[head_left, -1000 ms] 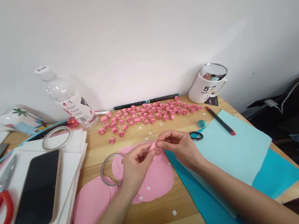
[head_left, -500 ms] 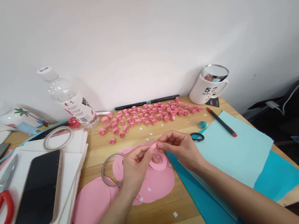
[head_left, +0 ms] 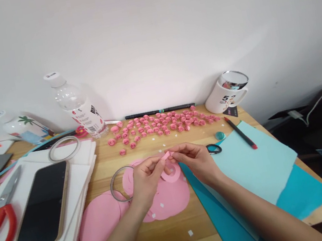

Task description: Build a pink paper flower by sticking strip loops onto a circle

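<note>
Between both hands is a pink paper strip (head_left: 175, 173), its loose end curving down in a spiral. My left hand (head_left: 146, 178) pinches it from the left between thumb and fingers. From the right, my right hand (head_left: 194, 159) pinches the strip's upper end, fingertips close to those of the left. Flat pink paper pieces (head_left: 171, 197) lie below the hands, and a pink paper oval (head_left: 99, 220) rests to the left. A metal ring (head_left: 112, 187) lies beside my left wrist. Many small rolled pink paper flowers (head_left: 150, 131) are spread behind the hands.
At left, a phone (head_left: 41, 210) and red-and-yellow scissors (head_left: 4, 221) lie on white paper sheets (head_left: 79, 168). A plastic bottle (head_left: 79, 106) and a white mug (head_left: 222, 97) stand near the wall. Light blue paper (head_left: 255, 162), a pencil (head_left: 241, 133) and a teal roll (head_left: 220, 136) are at right.
The view has shifted slightly, so everything sits a little further right. Both hands keep their pinch on the pink strip; its rolled end at the right fingertips has turned slightly.
</note>
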Demonstrator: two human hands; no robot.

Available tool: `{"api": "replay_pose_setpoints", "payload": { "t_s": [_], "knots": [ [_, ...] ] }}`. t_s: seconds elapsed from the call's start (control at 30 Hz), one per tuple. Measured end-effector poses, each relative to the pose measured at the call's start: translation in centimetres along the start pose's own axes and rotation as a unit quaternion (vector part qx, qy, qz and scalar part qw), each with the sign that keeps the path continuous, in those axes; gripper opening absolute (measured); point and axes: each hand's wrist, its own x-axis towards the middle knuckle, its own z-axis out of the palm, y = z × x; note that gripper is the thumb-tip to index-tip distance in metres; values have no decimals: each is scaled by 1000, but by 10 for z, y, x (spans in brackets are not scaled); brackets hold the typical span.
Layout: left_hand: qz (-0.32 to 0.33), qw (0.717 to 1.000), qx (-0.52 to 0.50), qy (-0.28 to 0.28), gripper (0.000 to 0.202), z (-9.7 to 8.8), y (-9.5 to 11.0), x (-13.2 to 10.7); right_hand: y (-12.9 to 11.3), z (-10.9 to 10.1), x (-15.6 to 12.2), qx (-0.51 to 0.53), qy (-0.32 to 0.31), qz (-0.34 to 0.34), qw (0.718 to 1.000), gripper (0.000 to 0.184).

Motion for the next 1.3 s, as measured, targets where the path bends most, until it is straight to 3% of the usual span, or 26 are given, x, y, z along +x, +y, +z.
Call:
{"api": "replay_pose_setpoints", "payload": {
  "t_s": [0.57,0.93,1.3],
  "knots": [
    [2,999,29,-23,25,1,1,0,-3,1,-1,13,-11,-3,1000,14],
    [1,1000,9,4,22,0,2,1,0,-1,1,-11,-15,2,1000,19],
    [-9,1000,-6,-24,17,3,0,-1,-1,-2,1,4,3,-3,1000,18]
  ]
}}
